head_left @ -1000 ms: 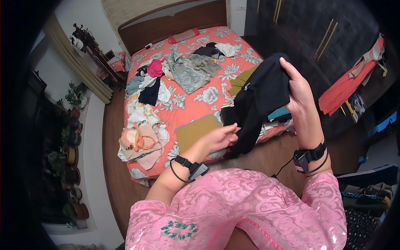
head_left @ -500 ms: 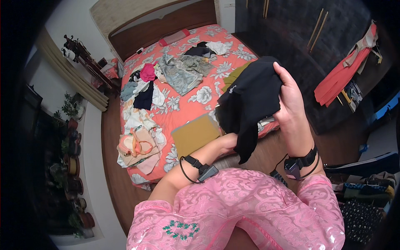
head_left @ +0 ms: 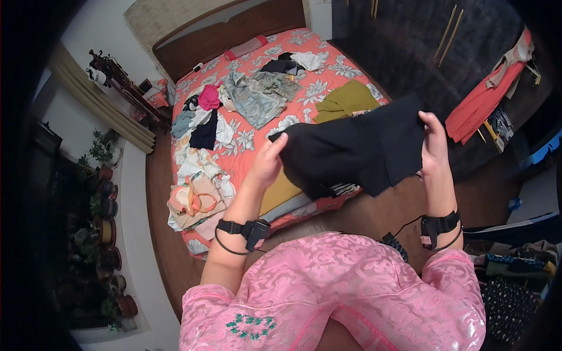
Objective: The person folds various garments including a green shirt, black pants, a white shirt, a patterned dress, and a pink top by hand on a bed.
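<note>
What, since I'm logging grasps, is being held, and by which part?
A black garment: left grip at its left edge, right grip at its right edge.

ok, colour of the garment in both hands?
The garment is black; the head view shows it best.

Curved dark-wood headboard (head_left: 234, 42) stands at back, pleated beige fabric curtain (head_left: 104, 96) and leafy green potted plants (head_left: 103, 146) left, black gold-handled wardrobe (head_left: 398, 55) right.

Black garment (head_left: 351, 152), coral floral bedspread (head_left: 317, 90), olive cloth (head_left: 345, 100), pink scroll-patterned top (head_left: 333, 275)
</note>
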